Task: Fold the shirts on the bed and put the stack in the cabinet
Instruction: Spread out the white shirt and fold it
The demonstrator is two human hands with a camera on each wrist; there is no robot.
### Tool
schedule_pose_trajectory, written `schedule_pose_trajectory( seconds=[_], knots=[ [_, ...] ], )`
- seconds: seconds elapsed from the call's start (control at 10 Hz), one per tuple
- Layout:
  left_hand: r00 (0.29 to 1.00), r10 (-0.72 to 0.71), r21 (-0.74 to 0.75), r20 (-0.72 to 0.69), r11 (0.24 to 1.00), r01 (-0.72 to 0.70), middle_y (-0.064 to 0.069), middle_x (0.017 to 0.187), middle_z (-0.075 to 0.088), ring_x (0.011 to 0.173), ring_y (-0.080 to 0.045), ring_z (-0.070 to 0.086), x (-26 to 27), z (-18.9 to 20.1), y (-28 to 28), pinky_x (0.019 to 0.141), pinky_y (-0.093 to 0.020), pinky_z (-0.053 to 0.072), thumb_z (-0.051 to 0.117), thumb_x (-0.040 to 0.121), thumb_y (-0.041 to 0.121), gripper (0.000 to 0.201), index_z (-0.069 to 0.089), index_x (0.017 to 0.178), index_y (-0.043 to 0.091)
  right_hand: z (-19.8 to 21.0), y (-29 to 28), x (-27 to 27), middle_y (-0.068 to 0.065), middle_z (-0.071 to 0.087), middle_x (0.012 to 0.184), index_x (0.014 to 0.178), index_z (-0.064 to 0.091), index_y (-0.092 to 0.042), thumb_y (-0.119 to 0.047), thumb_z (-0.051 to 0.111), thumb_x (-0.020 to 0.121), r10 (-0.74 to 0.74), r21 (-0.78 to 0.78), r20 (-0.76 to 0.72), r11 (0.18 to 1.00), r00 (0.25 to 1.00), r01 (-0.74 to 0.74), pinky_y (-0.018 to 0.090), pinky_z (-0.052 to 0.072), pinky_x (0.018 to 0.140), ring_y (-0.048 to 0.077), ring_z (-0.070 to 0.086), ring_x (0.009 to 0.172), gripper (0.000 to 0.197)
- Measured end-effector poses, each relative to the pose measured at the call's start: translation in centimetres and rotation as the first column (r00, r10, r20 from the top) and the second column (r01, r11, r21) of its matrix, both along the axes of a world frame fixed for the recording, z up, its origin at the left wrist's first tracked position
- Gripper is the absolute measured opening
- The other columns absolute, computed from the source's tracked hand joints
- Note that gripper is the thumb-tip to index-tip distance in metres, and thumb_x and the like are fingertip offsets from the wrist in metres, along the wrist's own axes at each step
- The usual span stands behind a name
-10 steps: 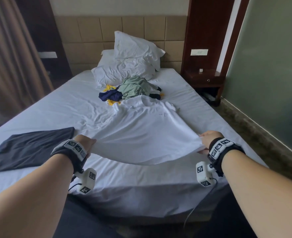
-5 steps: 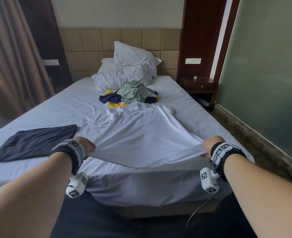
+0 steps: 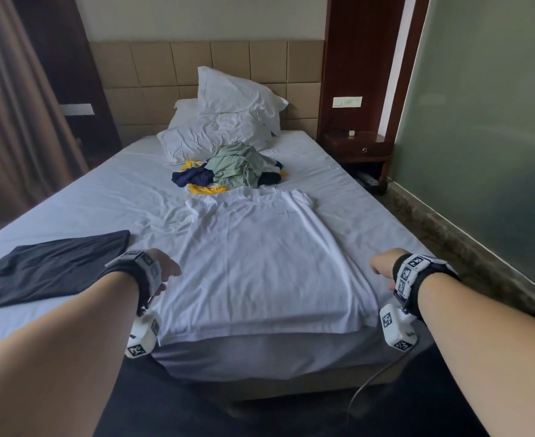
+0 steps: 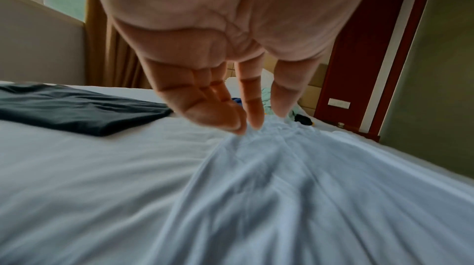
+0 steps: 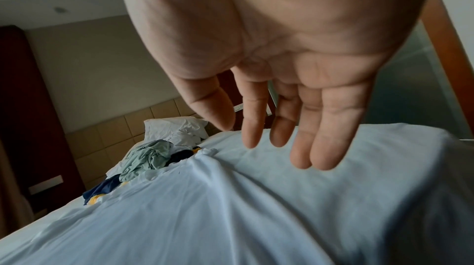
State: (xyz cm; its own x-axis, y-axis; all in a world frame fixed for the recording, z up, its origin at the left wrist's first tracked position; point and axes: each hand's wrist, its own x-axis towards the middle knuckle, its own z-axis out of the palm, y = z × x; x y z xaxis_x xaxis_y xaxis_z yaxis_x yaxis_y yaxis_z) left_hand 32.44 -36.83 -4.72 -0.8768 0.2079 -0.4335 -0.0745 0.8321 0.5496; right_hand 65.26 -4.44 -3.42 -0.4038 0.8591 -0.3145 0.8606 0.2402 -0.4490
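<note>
Both hands are empty, fingers straight and loosely spread. The left hand (image 3: 164,267) hovers at the left edge of the white shirt (image 3: 260,266), its fingertips (image 4: 237,125) just at the cloth; whether they touch it is hard to tell through the blur of the left wrist view. The right hand (image 3: 382,267) hangs beside the shirt's right edge, its fingers (image 5: 325,147) clear of the fabric in the right wrist view.

From the head view, most of each hand is hidden behind the wrist bands, so the fingers cannot be read there. The shirt lies flat, front up, collar toward the pillows (image 3: 228,121), its hem at the foot of the bed (image 3: 86,203) and slightly over the edge. White cloth on white sheet makes the left sleeve hard to pick out. A pile of clothes (image 3: 228,170), green, navy and yellow, sits just beyond the collar; how many garments it holds cannot be made out. A dark shirt (image 3: 48,266) lies flat on the left of the bed, its near end cut off by the left arm.

Half a second ago both hands pinched the hem corners and held the hem lifted off the sheet; now they have let go and the hem is down.
</note>
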Motion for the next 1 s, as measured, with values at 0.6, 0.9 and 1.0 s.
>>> schedule_pose_trajectory(
  seconds=[0.6,0.9,1.0],
  knots=[
    [0.843,-0.458,0.0,-0.281,0.879,0.477,-0.008,0.149,0.051,0.124,-0.028,0.058,-6.0,-2.1,26.7,0.093,-0.035,0.042,0.064,0.095,0.049,0.062,0.046,0.148,0.023,-7.4,14.6,-12.5,0.017,0.056,0.074,0.079,0.06,-0.001,0.002,0.061,0.09,-0.368,-0.513,-0.299,0.84,0.88,0.177,0.034,0.047,0.066,0.025,0.055,0.064,0.011],
    [0.727,-0.672,-0.33,-0.14,0.724,0.606,0.003,0.171,-0.009,0.156,-0.034,-0.014,-12.4,-7.0,42.9,0.121,-0.063,0.009,0.056,0.084,0.077,0.103,0.0,0.162,0.039,-9.8,24.7,-23.4,0.004,0.042,0.058,0.069,0.046,-0.015,-0.012,0.052,0.1,-0.281,-0.634,-0.223,0.769,0.933,0.08,0.023,0.026,0.05,0.016,0.035,0.05,0.032],
    [0.769,-0.638,-0.308,-0.035,0.739,0.599,0.006,0.169,-0.018,0.153,-0.037,-0.023,-14.4,-9.0,46.2,0.12,-0.068,0.002,0.039,0.077,0.092,0.106,-0.009,0.159,0.045,-9.4,28.1,-26.8,0.007,0.053,0.068,0.081,0.052,-0.013,-0.016,0.054,0.102,-0.27,-0.616,-0.271,0.786,0.924,0.049,0.027,0.039,0.056,0.017,0.048,0.056,0.022]
  ],
)
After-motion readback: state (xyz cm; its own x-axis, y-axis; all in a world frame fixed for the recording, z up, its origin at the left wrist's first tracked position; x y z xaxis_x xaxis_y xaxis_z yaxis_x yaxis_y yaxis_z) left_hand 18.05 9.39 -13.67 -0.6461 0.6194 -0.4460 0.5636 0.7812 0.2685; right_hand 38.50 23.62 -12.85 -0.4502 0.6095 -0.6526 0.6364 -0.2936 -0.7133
